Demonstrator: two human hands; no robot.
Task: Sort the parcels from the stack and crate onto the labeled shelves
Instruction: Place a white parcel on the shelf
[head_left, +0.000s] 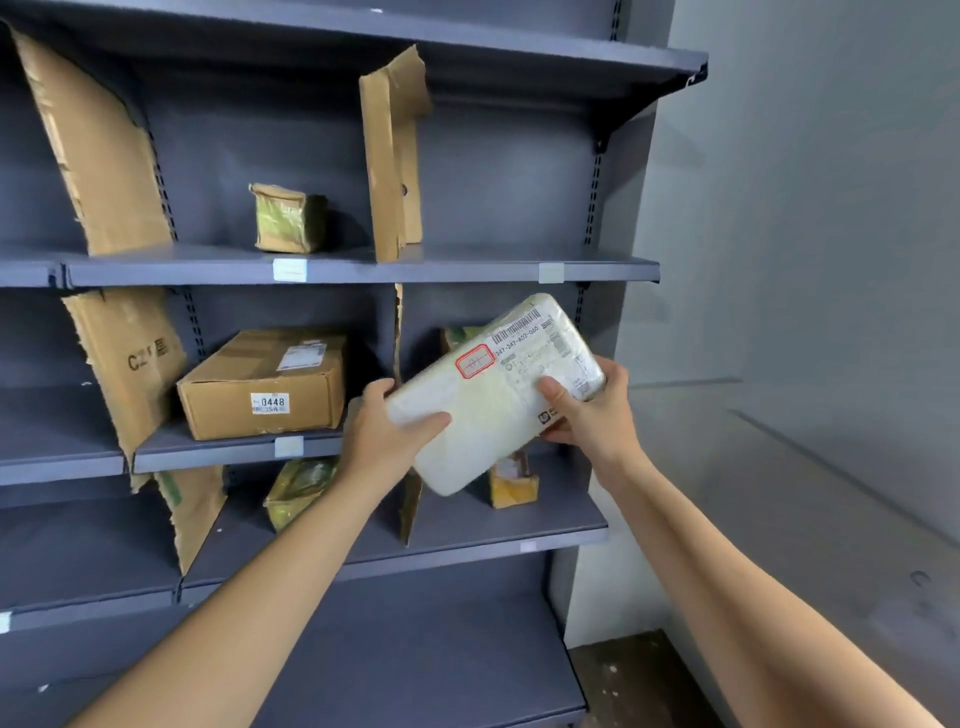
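Head view, white parcel tilted, left fingers and right fingers gripping opposite ends

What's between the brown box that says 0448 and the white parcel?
In the head view, a thin cardboard divider stands between the 0448 box and the white parcel; the left hand grips the parcel's near end.

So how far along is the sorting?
Done: parcels already sit on the shelves, like the 0448 box, a green parcel above it and a yellow parcel lower down. In hand: the left hand and right hand grip a white parcel, not yet shelved. Left: the stack and crate are out of view, so the remainder cannot be told.
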